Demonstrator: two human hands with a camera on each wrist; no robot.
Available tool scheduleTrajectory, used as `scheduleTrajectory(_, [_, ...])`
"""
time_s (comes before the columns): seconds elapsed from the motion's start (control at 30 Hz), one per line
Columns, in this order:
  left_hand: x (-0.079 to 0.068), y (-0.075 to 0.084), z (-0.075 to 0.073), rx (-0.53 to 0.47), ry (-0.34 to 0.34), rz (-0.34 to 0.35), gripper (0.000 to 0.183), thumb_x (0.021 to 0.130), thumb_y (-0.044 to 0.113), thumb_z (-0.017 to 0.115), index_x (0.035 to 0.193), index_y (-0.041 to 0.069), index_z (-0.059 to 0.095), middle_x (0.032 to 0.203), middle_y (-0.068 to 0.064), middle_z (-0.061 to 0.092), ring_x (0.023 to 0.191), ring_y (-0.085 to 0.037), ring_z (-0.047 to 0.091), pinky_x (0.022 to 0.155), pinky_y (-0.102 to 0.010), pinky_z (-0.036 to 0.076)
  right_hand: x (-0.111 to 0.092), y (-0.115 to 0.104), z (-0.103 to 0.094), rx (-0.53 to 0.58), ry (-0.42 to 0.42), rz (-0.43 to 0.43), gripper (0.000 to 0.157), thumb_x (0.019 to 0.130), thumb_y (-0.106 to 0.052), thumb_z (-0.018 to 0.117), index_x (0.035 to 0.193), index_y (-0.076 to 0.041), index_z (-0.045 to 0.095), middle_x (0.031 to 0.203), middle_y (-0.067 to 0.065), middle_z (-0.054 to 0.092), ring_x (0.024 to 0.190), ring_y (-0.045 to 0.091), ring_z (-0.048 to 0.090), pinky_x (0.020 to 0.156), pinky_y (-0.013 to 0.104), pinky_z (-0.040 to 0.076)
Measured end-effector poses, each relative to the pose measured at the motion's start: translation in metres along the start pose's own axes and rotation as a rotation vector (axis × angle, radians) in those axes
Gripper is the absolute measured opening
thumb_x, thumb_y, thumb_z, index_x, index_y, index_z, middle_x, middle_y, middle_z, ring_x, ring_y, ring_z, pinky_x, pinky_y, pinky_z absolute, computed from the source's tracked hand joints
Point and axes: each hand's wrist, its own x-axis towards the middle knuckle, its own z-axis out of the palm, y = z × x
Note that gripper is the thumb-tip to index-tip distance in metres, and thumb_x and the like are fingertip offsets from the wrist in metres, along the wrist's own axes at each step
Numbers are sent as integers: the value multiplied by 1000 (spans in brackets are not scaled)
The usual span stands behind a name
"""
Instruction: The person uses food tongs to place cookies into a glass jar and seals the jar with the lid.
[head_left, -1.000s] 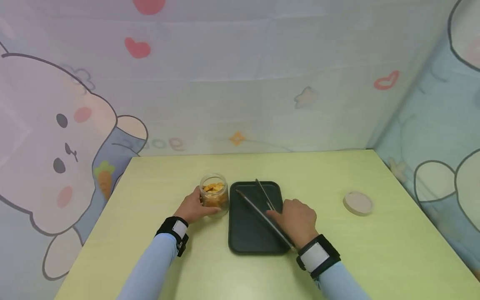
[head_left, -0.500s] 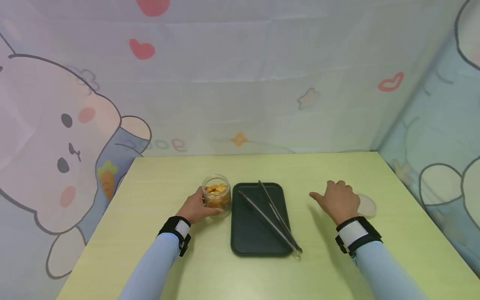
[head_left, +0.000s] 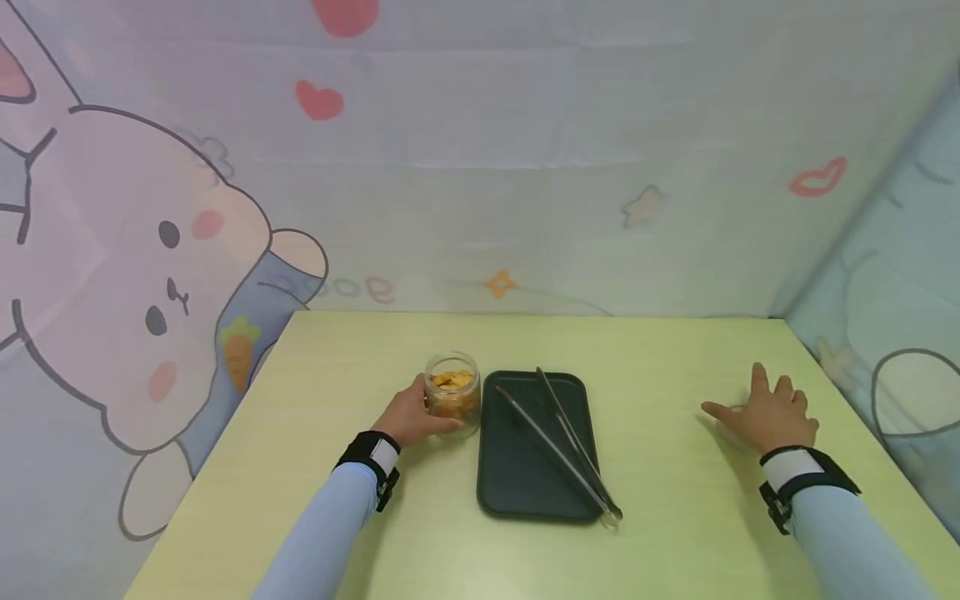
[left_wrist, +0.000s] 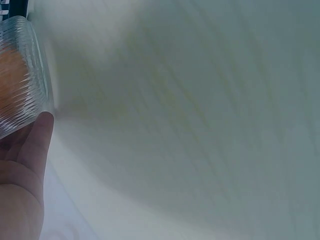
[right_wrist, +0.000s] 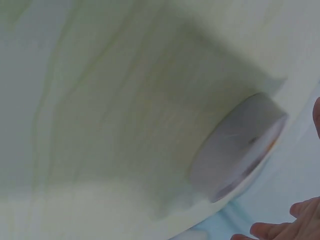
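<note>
My left hand (head_left: 414,417) grips a ribbed glass jar (head_left: 454,405) from its left side. The jar stands upright and uncovered, with yellow-orange chip-like pieces inside. In the left wrist view, the thumb lies against the jar's wall (left_wrist: 37,65). My right hand (head_left: 774,418) is spread above the right side of the table, over a round whitish lid that it almost wholly hides in the head view. The right wrist view shows this lid (right_wrist: 235,145) on the table, apart from the fingers (right_wrist: 280,230). Metal tongs (head_left: 558,454) lie across a dark tray (head_left: 506,492).
The tray stands just right of the jar on a pale yellow-green table (head_left: 660,367). The tongs' joined end sticks out past the tray's front right corner. Behind the table hangs a cloth backdrop (head_left: 540,225) printed with cartoons.
My right hand has let go of the tongs, leaving them on the tray, and moved right to above the lid with its fingers spread. The left hand still holds the jar.
</note>
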Motion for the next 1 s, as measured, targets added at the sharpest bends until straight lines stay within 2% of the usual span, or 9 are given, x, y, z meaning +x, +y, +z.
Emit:
scheduleTrajectory(0.13, [2,-2,2,12,1,8,80,72,41,86,131,7,44,128,-14,58,118,-30,55,95,-45,46,-4,15,2,5,-88,21,110,84,-72,56,146,9,15,132,51,20,116,73,22,76,81,33])
scheduleTrajectory(0.27, [3,-3,3,8,2,15,78,71,43,86,128,8,45,126,-13,59,115,-29,56,92,-45,47,-5,25,2,-34,-178,-26,100,92,-67,45,137,20,27,126,53,30,112,70,31,83,76,35])
scheduleTrajectory(0.4, [4,-4,3,16,5,5,79,71,44,86,129,9,44,126,-12,59,114,-28,56,92,-43,47,-3,26,4,-71,-204,-49,92,97,-63,39,126,25,37,117,51,41,104,66,42,86,70,38])
scheduleTrajectory(0.53, [5,-6,3,26,10,8,78,71,44,86,128,9,44,124,-11,59,111,-27,57,90,-43,48,-4,20,6,-65,-209,-26,89,97,-60,45,125,24,38,115,50,41,101,67,44,83,71,41])
scheduleTrajectory(0.73, [4,-4,3,17,5,9,75,71,44,86,124,9,46,122,-12,60,108,-26,58,88,-41,48,-2,10,7,-53,-233,-64,71,90,-36,56,119,26,38,106,48,44,95,65,47,79,69,43])
scheduleTrajectory(0.87, [3,-2,3,17,4,6,76,71,44,86,125,9,46,123,-12,59,109,-27,58,89,-42,48,4,-10,7,-32,-220,-122,70,91,-34,55,121,27,38,110,50,45,99,65,47,82,69,42])
scheduleTrajectory(1.0, [1,-1,1,8,3,-4,82,72,44,86,132,8,43,129,-13,58,116,-29,56,94,-44,47,7,-62,1,21,-187,-221,72,95,-33,54,132,25,34,122,51,40,107,65,44,85,68,42])
